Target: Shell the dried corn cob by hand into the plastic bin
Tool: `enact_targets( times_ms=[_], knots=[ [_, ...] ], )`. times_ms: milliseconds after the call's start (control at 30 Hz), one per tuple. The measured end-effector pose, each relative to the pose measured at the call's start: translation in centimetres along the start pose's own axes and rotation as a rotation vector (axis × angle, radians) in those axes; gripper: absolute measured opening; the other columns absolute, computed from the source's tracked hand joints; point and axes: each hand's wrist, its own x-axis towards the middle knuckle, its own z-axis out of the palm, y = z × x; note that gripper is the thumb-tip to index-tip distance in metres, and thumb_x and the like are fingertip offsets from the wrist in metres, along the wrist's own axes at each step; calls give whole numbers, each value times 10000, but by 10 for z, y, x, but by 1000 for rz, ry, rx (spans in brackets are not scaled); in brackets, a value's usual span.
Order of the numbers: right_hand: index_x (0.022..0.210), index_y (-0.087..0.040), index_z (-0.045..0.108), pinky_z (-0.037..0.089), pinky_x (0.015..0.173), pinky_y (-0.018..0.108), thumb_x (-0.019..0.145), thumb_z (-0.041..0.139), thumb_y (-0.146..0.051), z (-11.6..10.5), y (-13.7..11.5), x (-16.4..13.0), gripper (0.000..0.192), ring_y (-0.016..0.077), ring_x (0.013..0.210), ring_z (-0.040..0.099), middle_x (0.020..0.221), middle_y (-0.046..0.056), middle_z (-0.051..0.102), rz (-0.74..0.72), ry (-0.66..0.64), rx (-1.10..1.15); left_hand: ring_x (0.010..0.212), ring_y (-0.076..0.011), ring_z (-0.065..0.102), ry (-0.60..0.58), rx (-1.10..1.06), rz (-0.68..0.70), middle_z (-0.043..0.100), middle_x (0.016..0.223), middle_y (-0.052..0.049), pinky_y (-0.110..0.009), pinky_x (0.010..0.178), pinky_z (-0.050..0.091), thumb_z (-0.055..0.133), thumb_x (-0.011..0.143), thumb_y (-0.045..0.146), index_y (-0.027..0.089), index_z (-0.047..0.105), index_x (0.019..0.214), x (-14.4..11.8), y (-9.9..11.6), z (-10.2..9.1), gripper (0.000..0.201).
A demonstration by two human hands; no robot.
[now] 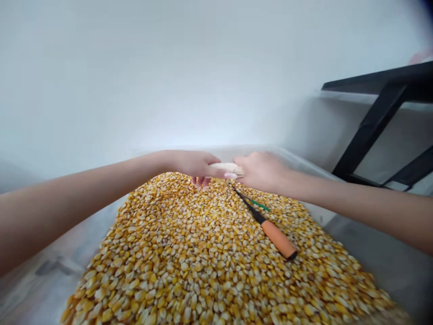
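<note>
Pale stripped corn cob (pixel 226 169) sits gripped between left hand (pixel 193 163) and right hand (pixel 261 170), fingers curled around its ends, above loose yellow kernels (pixel 203 253).

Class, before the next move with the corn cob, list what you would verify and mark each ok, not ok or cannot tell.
1. Both hands on the cob: ok, left hand and right hand grip its ends.
2. Cob above the kernel heap: ok.
3. Orange-handled tool free of both hands: ok, it lies on the kernels.
4. Tool tip away from the fingers: not ok, it points toward the right hand.
5. Cob fully stripped: cannot tell, mostly hidden.
</note>
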Motion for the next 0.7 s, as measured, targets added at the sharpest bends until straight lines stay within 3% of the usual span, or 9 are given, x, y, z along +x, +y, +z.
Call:
enact_targets(
  times_ms=[67, 200, 300, 367, 500, 600, 700],
  knots=[
    [876, -188, 569, 337, 521, 299, 761, 348, -452, -8, 5, -5, 364, 233, 660, 550, 716, 106, 595, -45, -7, 26, 525, -145, 501, -49, 8, -8, 553, 602, -28, -235, 472, 386, 464, 658, 595, 180, 525, 831, -2, 10, 1, 454],
    [903, -200, 576, 375, 589, 295, 715, 446, -379, -15, 14, -17, 291, 215, 717, 559, 781, 95, 615, -86, -79, 75, 743, -182, 549, 135, 198, -30, 604, 895, -43, -252, 630, 408, 502, 651, 543, 223, 486, 1059, 4, 28, 15, 518],
    [857, -211, 593, 366, 536, 250, 675, 482, -365, -16, 18, -22, 263, 183, 656, 562, 749, 70, 622, -104, -137, 158, 811, -200, 543, 187, 321, -44, 595, 961, -37, -278, 704, 393, 525, 634, 492, 232, 519, 1030, 7, 38, 26, 474],
    [844, -224, 599, 345, 491, 227, 664, 483, -394, -19, 18, -23, 274, 168, 625, 560, 741, 54, 625, -119, -159, 231, 806, -210, 540, 223, 348, -99, 592, 946, -48, -271, 660, 387, 538, 597, 543, 232, 511, 1022, 1, 45, 26, 528],
    [886, -213, 595, 312, 459, 205, 673, 474, -424, -38, 14, -28, 324, 145, 606, 552, 742, 44, 624, -175, -161, 373, 639, -185, 525, 347, 413, -230, 582, 743, -35, -239, 498, 323, 515, 566, 640, 218, 507, 855, -30, 68, 18, 512],
    [897, -215, 592, 310, 467, 196, 669, 488, -392, -55, 10, -38, 307, 127, 601, 544, 747, 22, 621, -272, -155, 448, 608, -167, 515, 317, 344, -182, 568, 702, -21, -225, 477, 312, 529, 579, 622, 216, 514, 826, -60, 87, 19, 475],
    [883, -223, 595, 318, 497, 188, 656, 499, -336, -66, 5, -48, 271, 122, 628, 542, 753, 3, 619, -363, -136, 476, 593, -148, 523, 248, 143, -122, 580, 756, -28, -218, 481, 347, 491, 668, 552, 225, 523, 943, -91, 101, 28, 429]
  ],
)
